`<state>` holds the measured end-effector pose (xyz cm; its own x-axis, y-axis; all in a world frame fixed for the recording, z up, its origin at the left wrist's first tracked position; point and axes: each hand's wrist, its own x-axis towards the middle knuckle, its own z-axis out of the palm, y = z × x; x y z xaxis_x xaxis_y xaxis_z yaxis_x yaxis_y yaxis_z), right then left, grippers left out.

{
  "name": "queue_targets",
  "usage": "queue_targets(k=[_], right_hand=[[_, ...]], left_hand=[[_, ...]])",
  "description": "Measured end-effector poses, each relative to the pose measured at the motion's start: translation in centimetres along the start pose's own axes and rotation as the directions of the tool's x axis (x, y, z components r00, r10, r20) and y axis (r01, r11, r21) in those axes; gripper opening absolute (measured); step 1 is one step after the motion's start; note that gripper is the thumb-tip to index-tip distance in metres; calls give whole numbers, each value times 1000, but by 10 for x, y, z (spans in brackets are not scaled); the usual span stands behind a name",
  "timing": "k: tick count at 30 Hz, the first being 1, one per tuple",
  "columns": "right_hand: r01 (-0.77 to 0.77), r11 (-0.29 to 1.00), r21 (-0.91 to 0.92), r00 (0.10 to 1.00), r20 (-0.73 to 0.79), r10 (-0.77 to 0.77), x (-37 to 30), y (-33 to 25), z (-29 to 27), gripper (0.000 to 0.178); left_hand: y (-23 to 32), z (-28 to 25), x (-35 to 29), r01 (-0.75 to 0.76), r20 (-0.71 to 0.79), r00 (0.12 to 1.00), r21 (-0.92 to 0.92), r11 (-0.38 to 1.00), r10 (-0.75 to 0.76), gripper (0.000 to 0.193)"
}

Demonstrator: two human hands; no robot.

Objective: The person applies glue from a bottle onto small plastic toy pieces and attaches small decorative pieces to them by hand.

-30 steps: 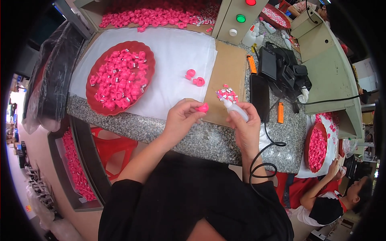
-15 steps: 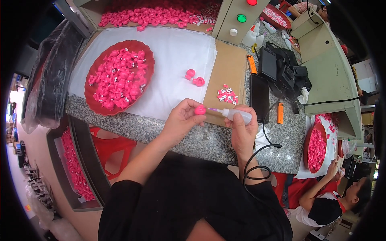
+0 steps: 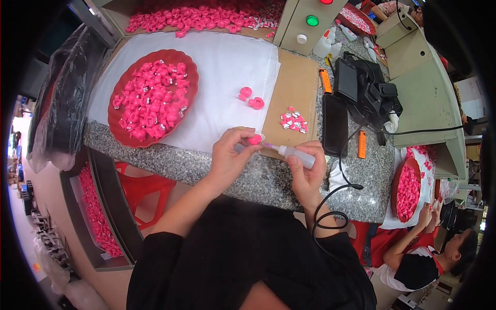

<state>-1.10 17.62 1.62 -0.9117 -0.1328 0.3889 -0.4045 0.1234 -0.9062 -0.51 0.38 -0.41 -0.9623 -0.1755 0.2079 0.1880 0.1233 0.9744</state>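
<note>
Between the thumb and fingers of my left hand [image 3: 230, 156] is a small round pink plastic piece [image 3: 254, 139]. My right hand [image 3: 309, 173] grips a translucent squeeze bottle [image 3: 296, 156], its thin purple nozzle tilted toward the pink piece; I cannot tell whether the tip touches it. Both hands are over the near edge of the speckled stone counter [image 3: 248, 178]. Beyond them, two loose pink pieces [image 3: 251, 98] lie on a white cloth [image 3: 222, 67]. A small pile of pink-and-white bits [image 3: 293, 121] rests on brown cardboard [image 3: 277, 135], up from the bottle.
At left stands a scalloped red tray [image 3: 117, 129] heaped with pink pieces. To the right are a black phone [image 3: 335, 124], two orange lighters [image 3: 362, 144], black devices [image 3: 361, 82] and a looping black cable [image 3: 330, 213]. A shelf of pink parts [image 3: 191, 19] is behind. A co-worker [image 3: 418, 258] sits at right.
The pink piece has turned in my left hand. My right hand and the bottle have shifted slightly down and left, and the bottle slants more.
</note>
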Motion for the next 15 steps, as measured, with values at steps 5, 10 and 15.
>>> queue_targets(k=[5,10,15], right_hand=[[130,982,-135,992,19,-128,4,-3,0,24],[143,980,-139,990,31,-140,5,-4,0,25],[146,972,-187,989,20,-145,7,-1,-3,24]], left_hand=[[0,0,0,-31,1,1000,52,998,31,24],[4,1,0,-41,-16,999,71,997,43,24],[-3,-1,0,-44,-11,999,66,997,45,24]])
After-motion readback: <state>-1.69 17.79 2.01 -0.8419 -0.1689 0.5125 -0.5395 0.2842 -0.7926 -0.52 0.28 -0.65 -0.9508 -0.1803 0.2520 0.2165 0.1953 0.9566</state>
